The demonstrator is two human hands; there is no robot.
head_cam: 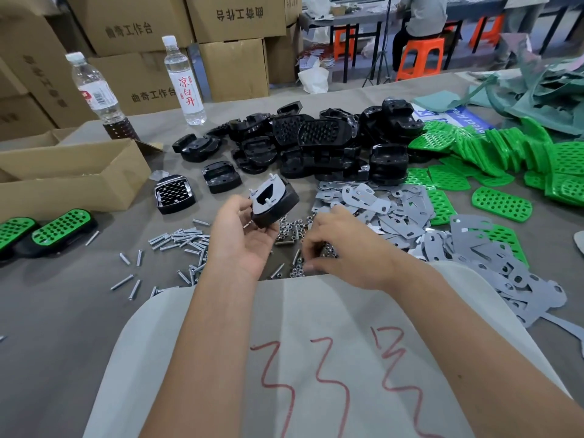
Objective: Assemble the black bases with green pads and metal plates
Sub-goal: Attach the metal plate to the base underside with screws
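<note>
My left hand (243,235) grips a black base (274,202) above the table, tilted, with a grey metal plate on its upper face and screw ends sticking up through it. My right hand (335,245) is lowered with curled fingers onto a small heap of nuts (292,230); whether it pinches one is hidden. A pile of black bases (316,143) lies behind, loose metal plates (395,213) to the right, green pads (502,159) farther right. Two assembled bases with green pads (60,230) rest at the left.
Loose screws (180,241) are scattered in front of my left hand. An open cardboard box (63,175) and two water bottles (185,80) stand at the left and back. Stacked cartons line the far side. A white cloth (316,358) covers my lap.
</note>
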